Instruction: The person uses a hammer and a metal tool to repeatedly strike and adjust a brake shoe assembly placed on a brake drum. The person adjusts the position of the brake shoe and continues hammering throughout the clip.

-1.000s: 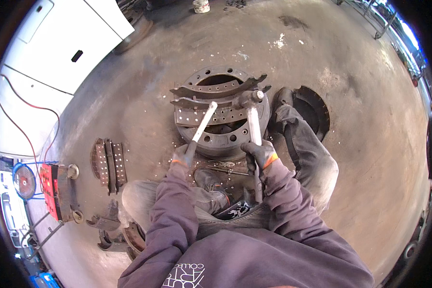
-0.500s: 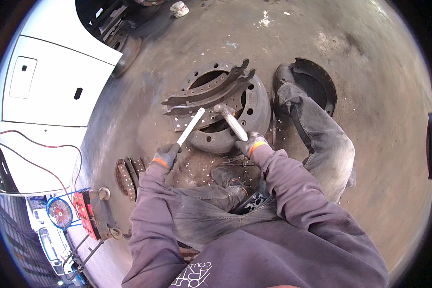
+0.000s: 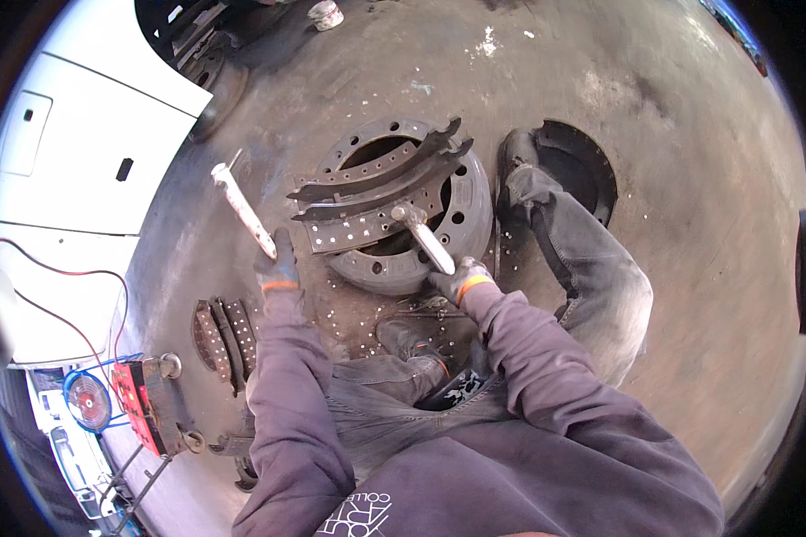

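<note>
My left hand (image 3: pixel 276 261), in a dark glove with an orange cuff, grips the lower end of a white bar-shaped tool (image 3: pixel 244 211). Near the tool's far end a thin pin sticks out sideways. My right hand (image 3: pixel 458 279), gloved alike, is closed round the pale handle of a hammer (image 3: pixel 432 246). Its metal head overlaps a curved brake shoe (image 3: pixel 354 231) in the picture; whether they touch I cannot tell. The shoe has two dark ribs and a plate with holes, several filled white. It lies across a round grey brake drum (image 3: pixel 470 237).
My outstretched right leg (image 3: pixel 591 259) lies beside a dark curved plate (image 3: pixel 591 157). More brake shoe pieces (image 3: pixel 226 340) lie at the left, near a red box (image 3: pixel 139 407) and a blue-framed fan (image 3: pixel 88 401). A white vehicle panel (image 3: pixel 72 152) stands far left. Small white bits dot the floor.
My left hand has swung left and slightly up, taking the white tool away from the drum; the tool now slants up to the left. My right hand and hammer have shifted slightly down and left.
</note>
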`<state>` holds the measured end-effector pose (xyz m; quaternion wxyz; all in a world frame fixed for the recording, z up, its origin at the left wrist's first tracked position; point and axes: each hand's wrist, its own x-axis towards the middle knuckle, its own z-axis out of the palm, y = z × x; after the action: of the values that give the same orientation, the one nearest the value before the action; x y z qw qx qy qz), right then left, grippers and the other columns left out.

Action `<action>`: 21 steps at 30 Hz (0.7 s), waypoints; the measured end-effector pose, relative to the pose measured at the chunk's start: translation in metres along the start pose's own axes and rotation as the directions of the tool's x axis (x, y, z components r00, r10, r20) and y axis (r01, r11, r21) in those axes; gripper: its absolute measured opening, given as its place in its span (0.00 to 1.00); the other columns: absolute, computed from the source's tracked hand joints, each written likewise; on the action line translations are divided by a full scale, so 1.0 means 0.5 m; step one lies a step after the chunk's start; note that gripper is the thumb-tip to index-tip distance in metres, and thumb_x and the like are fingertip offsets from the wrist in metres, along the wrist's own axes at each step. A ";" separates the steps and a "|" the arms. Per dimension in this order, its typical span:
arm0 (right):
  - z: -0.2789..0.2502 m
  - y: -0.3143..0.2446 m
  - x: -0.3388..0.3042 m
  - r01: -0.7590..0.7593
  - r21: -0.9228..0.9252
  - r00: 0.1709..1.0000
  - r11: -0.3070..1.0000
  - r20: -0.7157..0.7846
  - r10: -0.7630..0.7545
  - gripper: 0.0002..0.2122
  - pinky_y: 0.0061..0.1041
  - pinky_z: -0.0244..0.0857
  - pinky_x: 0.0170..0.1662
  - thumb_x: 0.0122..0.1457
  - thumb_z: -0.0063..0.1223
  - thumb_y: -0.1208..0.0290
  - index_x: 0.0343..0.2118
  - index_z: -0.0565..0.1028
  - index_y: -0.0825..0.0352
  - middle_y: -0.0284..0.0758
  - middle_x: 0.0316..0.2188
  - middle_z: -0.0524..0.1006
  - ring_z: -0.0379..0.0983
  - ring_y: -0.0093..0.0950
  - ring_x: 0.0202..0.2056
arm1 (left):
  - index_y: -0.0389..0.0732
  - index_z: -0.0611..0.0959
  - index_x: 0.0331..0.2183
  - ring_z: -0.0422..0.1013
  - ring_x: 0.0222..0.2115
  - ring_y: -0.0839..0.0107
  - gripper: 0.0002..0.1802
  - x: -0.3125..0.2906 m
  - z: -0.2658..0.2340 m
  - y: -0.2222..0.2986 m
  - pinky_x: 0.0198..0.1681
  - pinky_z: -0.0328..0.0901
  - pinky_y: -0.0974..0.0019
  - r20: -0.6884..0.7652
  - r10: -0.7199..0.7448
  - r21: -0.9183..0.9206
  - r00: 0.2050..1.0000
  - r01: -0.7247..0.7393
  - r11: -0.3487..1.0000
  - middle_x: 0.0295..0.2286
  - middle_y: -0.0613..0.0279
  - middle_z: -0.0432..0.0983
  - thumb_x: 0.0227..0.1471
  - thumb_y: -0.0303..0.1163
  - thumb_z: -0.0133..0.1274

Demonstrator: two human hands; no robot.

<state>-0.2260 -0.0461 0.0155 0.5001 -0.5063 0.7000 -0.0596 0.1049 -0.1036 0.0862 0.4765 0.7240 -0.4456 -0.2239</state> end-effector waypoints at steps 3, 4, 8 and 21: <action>-0.004 -0.005 -0.020 0.044 -0.079 0.998 0.996 -0.031 -0.047 0.26 0.39 0.69 0.55 0.51 0.61 0.51 0.51 0.77 0.61 0.49 0.47 0.79 0.75 0.46 0.50 | 0.35 0.83 0.35 0.70 0.22 0.75 0.19 0.018 0.018 -0.007 0.26 0.65 0.65 -0.041 -0.086 -0.059 0.995 0.084 0.995 0.21 0.65 0.75 0.55 0.44 0.60; -0.006 -0.012 -0.036 0.060 -0.101 0.997 0.993 -0.035 -0.064 0.25 0.39 0.69 0.54 0.52 0.60 0.52 0.50 0.77 0.61 0.49 0.46 0.79 0.75 0.47 0.50 | 0.34 0.83 0.37 0.71 0.24 0.75 0.19 0.024 0.013 -0.023 0.29 0.66 0.65 -0.086 -0.062 -0.034 0.994 0.059 0.998 0.23 0.64 0.76 0.55 0.44 0.60; 0.012 0.059 -0.014 0.307 -0.294 0.950 0.905 0.039 -0.310 0.19 0.40 0.70 0.51 0.55 0.56 0.59 0.51 0.77 0.53 0.47 0.44 0.80 0.76 0.44 0.48 | 0.35 0.84 0.42 0.73 0.31 0.73 0.20 0.035 0.019 -0.005 0.37 0.69 0.65 -0.134 0.064 -0.040 0.989 -0.069 0.997 0.29 0.61 0.80 0.55 0.42 0.59; -0.008 0.072 -0.134 0.382 -0.720 0.915 0.580 0.382 -0.128 0.19 0.41 0.72 0.47 0.49 0.57 0.60 0.46 0.80 0.53 0.43 0.39 0.82 0.79 0.42 0.44 | 0.38 0.85 0.41 0.74 0.30 0.74 0.19 0.009 -0.014 0.123 0.36 0.68 0.66 -0.086 -0.038 -0.250 0.996 0.015 0.968 0.29 0.63 0.80 0.55 0.43 0.59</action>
<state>-0.2533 0.0207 0.0392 0.3117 -0.7718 0.4931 0.2530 0.0860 -0.1133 0.1444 0.5803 0.6737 -0.3823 -0.2514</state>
